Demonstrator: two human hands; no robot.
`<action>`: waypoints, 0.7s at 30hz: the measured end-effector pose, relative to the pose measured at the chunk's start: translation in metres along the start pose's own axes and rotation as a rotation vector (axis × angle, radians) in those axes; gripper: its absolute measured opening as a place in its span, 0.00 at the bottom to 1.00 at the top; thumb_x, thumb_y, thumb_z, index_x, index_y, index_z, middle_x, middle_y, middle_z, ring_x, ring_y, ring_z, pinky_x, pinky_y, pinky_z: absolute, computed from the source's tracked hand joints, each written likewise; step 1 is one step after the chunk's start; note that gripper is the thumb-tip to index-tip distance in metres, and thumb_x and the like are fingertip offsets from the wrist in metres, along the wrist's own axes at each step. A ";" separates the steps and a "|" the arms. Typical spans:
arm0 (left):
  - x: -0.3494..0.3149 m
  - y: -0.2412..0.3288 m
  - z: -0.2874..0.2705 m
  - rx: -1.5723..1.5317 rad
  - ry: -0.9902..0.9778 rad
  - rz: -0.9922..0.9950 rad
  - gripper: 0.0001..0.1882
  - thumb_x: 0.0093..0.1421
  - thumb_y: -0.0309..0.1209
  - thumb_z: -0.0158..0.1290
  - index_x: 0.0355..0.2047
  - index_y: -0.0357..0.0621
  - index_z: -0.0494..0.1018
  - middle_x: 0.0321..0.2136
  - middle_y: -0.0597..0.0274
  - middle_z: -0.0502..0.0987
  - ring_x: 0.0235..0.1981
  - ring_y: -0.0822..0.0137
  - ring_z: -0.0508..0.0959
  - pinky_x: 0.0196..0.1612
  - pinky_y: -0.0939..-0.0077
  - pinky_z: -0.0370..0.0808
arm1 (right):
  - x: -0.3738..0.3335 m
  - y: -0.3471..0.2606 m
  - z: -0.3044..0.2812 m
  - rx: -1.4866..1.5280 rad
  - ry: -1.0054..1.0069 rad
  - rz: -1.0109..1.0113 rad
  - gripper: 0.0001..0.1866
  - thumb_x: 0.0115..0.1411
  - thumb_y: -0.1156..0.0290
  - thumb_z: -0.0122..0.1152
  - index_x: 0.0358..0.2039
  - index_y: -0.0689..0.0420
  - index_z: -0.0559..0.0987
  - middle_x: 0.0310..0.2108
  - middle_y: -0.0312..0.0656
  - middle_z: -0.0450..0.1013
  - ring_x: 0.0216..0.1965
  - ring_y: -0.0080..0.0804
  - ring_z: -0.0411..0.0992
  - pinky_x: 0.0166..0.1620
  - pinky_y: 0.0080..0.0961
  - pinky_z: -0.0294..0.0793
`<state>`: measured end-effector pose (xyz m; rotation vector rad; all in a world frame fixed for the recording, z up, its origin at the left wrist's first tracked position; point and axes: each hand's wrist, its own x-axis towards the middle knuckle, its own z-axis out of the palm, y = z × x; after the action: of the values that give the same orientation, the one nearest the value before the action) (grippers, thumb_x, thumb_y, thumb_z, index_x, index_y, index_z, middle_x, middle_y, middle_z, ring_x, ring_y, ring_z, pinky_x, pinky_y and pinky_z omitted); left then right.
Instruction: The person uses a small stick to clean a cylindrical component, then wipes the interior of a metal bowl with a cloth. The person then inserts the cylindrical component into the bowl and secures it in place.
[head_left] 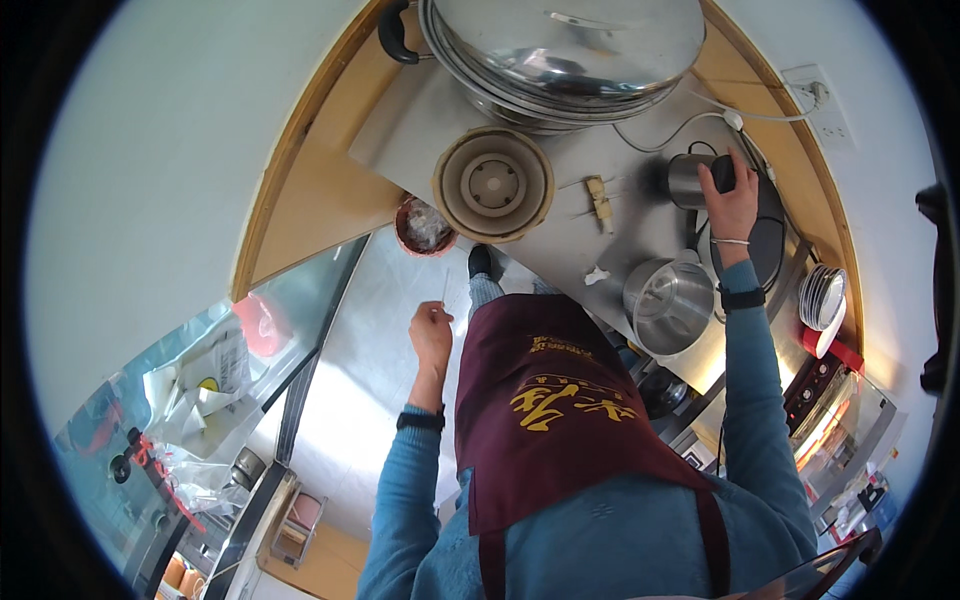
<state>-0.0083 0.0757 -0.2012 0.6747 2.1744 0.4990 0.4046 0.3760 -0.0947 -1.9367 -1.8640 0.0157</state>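
Observation:
My right hand [732,195] is closed around the black end of a small steel cylinder [686,181] on the right of the metal counter. Just nearer to me stands a steel pot [668,308] with a light-coloured handle; a dark flat base [768,250] lies beside it, partly behind my wrist. My left hand [432,335] hangs over the floor, left of my maroon apron [550,400]. Its fingers are curled in, and nothing shows in them.
A large lidded steel pan [570,50] fills the back of the counter. In front of it stands a beige round pot [493,185] with a perforated bottom. A cable [665,140] runs to the wall socket [820,100]. Plates [822,297] are stacked at the right.

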 end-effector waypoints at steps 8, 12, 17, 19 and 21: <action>0.134 -0.046 0.026 0.406 0.079 0.042 0.23 0.59 0.39 0.56 0.48 0.33 0.77 0.43 0.38 0.79 0.46 0.42 0.79 0.51 0.57 0.75 | -0.006 0.005 -0.017 0.099 0.027 0.087 0.32 0.52 0.53 0.72 0.55 0.53 0.77 0.46 0.49 0.72 0.46 0.45 0.74 0.50 0.35 0.73; 0.110 -0.031 0.030 0.182 0.021 0.227 0.22 0.59 0.36 0.57 0.48 0.31 0.76 0.45 0.38 0.79 0.47 0.42 0.79 0.52 0.58 0.75 | -0.010 0.011 -0.028 0.148 0.043 0.105 0.30 0.53 0.55 0.73 0.54 0.55 0.77 0.46 0.49 0.73 0.47 0.44 0.74 0.51 0.34 0.73; 0.067 -0.021 0.042 0.194 -0.071 0.214 0.15 0.59 0.32 0.54 0.43 0.38 0.79 0.34 0.43 0.82 0.40 0.45 0.82 0.46 0.58 0.77 | -0.017 0.012 -0.033 0.251 0.044 0.098 0.29 0.53 0.60 0.73 0.54 0.55 0.77 0.45 0.47 0.74 0.46 0.40 0.74 0.52 0.31 0.72; 0.046 -0.006 0.045 0.174 -0.159 0.133 0.12 0.59 0.31 0.52 0.40 0.40 0.80 0.34 0.44 0.82 0.38 0.44 0.82 0.43 0.58 0.78 | -0.019 0.011 -0.035 0.323 0.036 0.114 0.28 0.54 0.61 0.73 0.54 0.55 0.77 0.44 0.46 0.74 0.46 0.37 0.74 0.52 0.30 0.72; 0.020 0.027 0.051 0.111 -0.259 0.151 0.10 0.60 0.28 0.52 0.38 0.40 0.80 0.34 0.44 0.82 0.37 0.44 0.81 0.42 0.58 0.78 | -0.022 0.014 -0.040 0.376 0.065 0.129 0.28 0.53 0.62 0.73 0.54 0.55 0.77 0.44 0.45 0.74 0.46 0.35 0.74 0.52 0.29 0.71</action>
<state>0.0288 0.1159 -0.2291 0.9169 1.9267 0.3483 0.4280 0.3431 -0.0701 -1.7659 -1.5603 0.3168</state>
